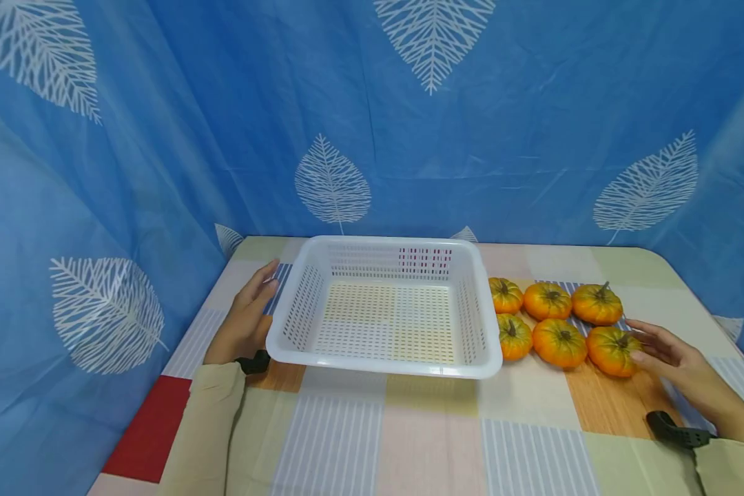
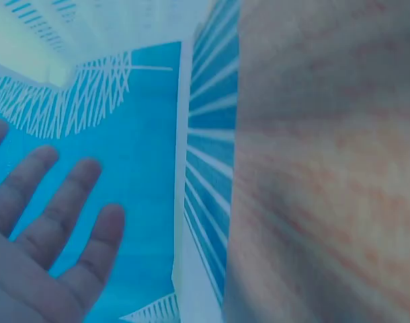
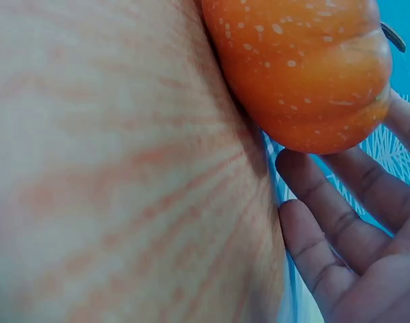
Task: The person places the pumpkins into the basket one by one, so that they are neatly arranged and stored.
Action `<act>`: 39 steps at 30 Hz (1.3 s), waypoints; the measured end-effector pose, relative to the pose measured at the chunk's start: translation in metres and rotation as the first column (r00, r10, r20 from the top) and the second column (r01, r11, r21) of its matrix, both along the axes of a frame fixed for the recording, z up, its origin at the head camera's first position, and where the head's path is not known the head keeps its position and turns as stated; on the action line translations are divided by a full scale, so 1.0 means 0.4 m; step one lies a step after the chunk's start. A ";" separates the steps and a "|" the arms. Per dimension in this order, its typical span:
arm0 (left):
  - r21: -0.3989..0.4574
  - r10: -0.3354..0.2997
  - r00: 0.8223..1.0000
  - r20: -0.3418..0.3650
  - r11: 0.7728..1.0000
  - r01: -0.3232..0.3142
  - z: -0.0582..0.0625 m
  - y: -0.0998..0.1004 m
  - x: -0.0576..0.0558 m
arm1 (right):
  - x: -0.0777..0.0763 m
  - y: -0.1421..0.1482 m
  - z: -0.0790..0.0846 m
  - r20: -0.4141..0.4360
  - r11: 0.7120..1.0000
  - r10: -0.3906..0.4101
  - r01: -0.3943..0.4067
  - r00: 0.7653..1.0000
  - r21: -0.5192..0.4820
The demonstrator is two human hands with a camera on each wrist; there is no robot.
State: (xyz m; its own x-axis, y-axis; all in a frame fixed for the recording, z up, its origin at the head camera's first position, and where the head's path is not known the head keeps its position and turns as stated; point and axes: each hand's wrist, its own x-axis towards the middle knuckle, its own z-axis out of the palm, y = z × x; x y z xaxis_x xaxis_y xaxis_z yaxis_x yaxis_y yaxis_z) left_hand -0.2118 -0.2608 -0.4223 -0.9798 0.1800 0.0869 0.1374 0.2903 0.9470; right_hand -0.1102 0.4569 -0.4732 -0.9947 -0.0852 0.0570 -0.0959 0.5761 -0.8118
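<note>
A white plastic basket point(image 1: 382, 370) with slotted walls stands on the table; nothing lies inside it. To its right sit several small orange pumpkins point(image 1: 559, 342) in two rows. My right hand point(image 1: 678, 362) is at the right side of the nearest right-hand pumpkin point(image 1: 612, 350), thumb in front and fingers behind. In the right wrist view, that pumpkin point(image 3: 302, 74) rests on the table and the fingers point(image 3: 339, 225) are loosely extended beside it; firm contact cannot be made out. My left hand point(image 1: 242, 317) holds nothing, its fingers point(image 2: 77, 195) spread beside the basket's left wall.
A patchwork-patterned cloth point(image 1: 430, 448) covers the table. Behind and to the left hangs a blue curtain point(image 1: 242, 124) with white leaf prints. The leftmost pumpkins point(image 1: 505, 296) sit close against the basket's right side.
</note>
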 end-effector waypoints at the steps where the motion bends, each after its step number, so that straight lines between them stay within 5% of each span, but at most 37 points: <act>1: 0.027 -0.011 1.000 0.020 1.000 0.010 -0.001 0.003 -0.002 | 0.001 0.000 -0.003 -0.006 1.000 0.014 -0.014 1.000 -0.010; 15: 0.193 -0.166 0.985 0.037 0.969 0.156 -0.015 0.019 -0.027 | 0.007 0.004 -0.034 0.130 0.995 0.053 -0.041 0.990 -0.093; 26: 0.365 -0.244 0.964 0.107 0.911 0.190 -0.033 0.031 -0.029 | -0.003 0.009 -0.026 0.238 0.995 -0.008 0.031 0.971 -0.091; 39: 0.464 -0.287 0.957 0.034 0.853 0.239 -0.065 0.051 -0.043 | 0.003 0.017 -0.047 0.165 0.999 -0.029 0.036 0.986 -0.040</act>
